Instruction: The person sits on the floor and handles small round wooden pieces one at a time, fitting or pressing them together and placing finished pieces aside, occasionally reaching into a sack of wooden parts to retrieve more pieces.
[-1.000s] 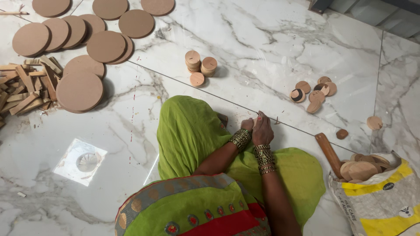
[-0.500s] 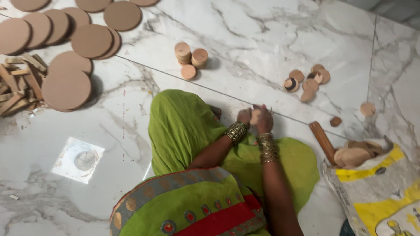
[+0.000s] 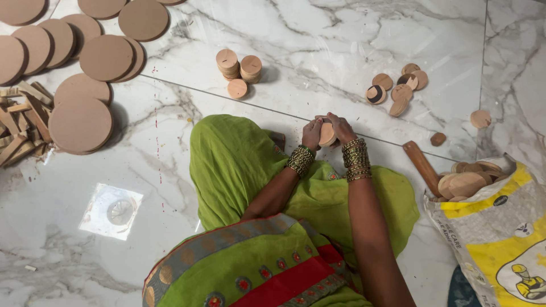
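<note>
— Where are the hands?
— Middle of the frame, close together: left hand (image 3: 311, 134) and right hand (image 3: 341, 127), fingers curled inward toward each other.
— The arms?
— Both forearms rise from the lower edge, wrists banded with bangles.

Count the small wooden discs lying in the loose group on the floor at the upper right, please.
7, possibly more hidden where they overlap. The group of small discs lies on the marble floor, beyond the right hand. One separate disc lies further right, not counted.
</note>
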